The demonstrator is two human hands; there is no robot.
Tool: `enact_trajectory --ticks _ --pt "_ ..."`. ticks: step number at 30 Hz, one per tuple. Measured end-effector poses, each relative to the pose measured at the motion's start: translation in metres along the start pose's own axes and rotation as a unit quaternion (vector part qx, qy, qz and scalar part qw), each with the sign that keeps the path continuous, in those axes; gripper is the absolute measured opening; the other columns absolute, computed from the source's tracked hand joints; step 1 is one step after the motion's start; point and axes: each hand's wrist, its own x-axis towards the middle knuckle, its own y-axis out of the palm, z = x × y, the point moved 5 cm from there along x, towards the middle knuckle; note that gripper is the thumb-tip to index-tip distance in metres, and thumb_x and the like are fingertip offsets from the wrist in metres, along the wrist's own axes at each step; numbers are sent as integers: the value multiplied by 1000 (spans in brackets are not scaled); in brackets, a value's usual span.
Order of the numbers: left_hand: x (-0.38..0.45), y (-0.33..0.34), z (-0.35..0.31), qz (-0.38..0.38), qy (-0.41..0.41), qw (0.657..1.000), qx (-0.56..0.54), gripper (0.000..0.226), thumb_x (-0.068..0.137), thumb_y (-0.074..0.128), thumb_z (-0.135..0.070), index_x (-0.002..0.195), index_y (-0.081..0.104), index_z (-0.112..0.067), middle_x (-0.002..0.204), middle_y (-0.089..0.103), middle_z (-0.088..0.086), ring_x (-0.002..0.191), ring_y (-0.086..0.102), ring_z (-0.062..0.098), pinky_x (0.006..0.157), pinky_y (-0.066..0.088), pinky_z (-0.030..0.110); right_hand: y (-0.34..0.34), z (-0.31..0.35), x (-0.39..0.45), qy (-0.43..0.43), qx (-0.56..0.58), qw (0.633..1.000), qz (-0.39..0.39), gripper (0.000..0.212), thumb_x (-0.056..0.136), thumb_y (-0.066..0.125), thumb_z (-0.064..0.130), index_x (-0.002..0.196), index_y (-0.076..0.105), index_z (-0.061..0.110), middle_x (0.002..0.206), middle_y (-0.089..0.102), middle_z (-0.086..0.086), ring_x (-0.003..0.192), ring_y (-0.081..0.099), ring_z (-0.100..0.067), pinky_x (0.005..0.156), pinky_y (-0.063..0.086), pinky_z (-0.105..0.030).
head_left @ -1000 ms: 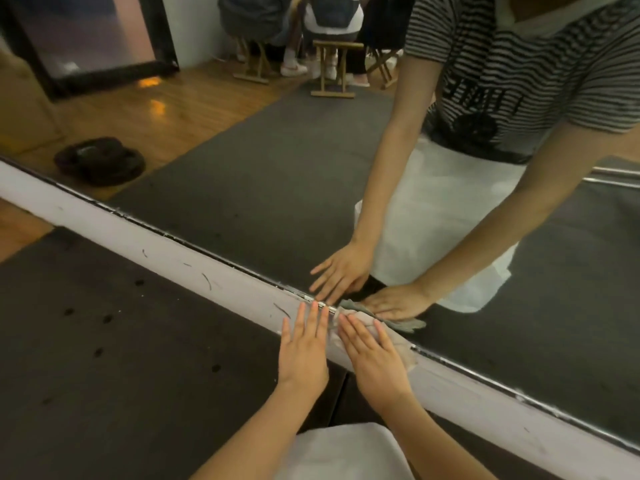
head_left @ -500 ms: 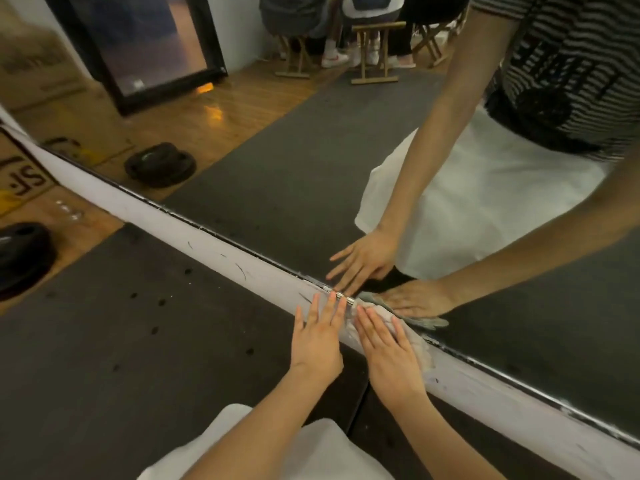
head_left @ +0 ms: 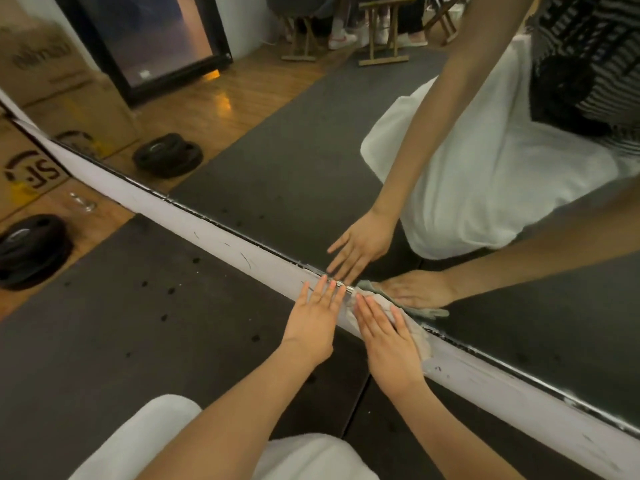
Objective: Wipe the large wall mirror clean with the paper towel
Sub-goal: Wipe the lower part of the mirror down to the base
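Dark grey floor mat [head_left: 138,323] covers most of the ground in front of the mirror; we note small dark spots scattered over it and a seam [head_left: 356,403] running between two mat sections near the person's knees. Left of the mat, bare wooden floor [head_left: 100,220]. On the wood we see a black weight plate [head_left: 31,251] lying flat, just beside the mat's edge, and a small clear glass-like object [head_left: 81,202] near the white baseboard [head_left: 214,226]. A cardboard box [head_left: 24,174] with printed letters stands on the floor at far left, against the baseboard.
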Motion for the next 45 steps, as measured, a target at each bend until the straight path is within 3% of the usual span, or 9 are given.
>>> enact_trajectory --ticks 5,15,22,27,29,32,34,38,45 --pt "1 4 3 -26 15 999 -39 85 96 52 -20 153 -11 -14 162 -11 10 148 -15 24 113 -15 41 3 1 -1 7 -15 1000 3 100 49 83 2 139 40 7 150 33 -11 147 3 -19 120 -7 -38" --pt "1 -3 14 -46 62 993 -90 83 95 52 -17 155 -6 -17 163 -5 6 149 -8 21 117 -9 39 -3 1 0 6 -43 999 4 99 44 84 0 135 45 11 148 37 -10 149 -7 -16 120 -7 -38" --pt "0 5 24 -51 112 986 -116 81 96 49 -17 154 -7 -21 163 -9 3 148 -11 17 113 -13 36 -27 7 -8 5 -105 994 5 95 34 91 3 125 64 11 143 38 -9 149 -10 -16 116 3 -43" --pt "-11 -24 43 -79 195 970 -125 70 99 48 -22 155 6 -20 163 4 3 150 -4 18 116 -9 35 -85 24 -22 -18 -128 990 -53 88 63 67 -4 144 37 15 153 33 -6 150 -3 -17 119 4 -42" --pt "-22 -55 62 -178 263 941 -115 67 96 52 -21 154 17 -20 162 14 4 149 -1 18 115 -10 36 -123 32 -23 -35 -150 984 -93 82 76 42 -1 153 21 17 162 16 -2 150 4 -19 121 2 -43" --pt "-42 -111 97 -375 380 845 -32 63 82 57 -17 143 42 -13 151 40 12 145 23 28 120 12 47 -184 35 -7 -41 -190 969 -154 71 89 24 -5 156 11 17 163 3 -1 150 8 -21 122 3 -43" --pt "-47 -153 122 -452 419 787 30 63 78 47 -18 140 41 -10 149 41 14 142 27 31 115 17 49 -218 33 14 -37 -213 955 -202 58 100 16 2 155 12 17 163 4 0 150 9 -20 121 5 -42" --pt "-53 -242 153 -552 450 692 115 68 76 49 -17 142 37 -9 152 27 12 142 24 33 118 8 48 -266 28 63 -21 -243 919 -309 50 107 21 11 155 15 20 163 5 4 149 11 -17 120 7 -42" --pt "-37 -293 165 -594 441 649 179 57 91 41 -25 146 36 -8 155 26 13 144 22 36 117 9 51 -269 5 109 0 -327 879 -348 51 104 25 20 155 17 21 163 3 4 149 8 -16 119 3 -41"
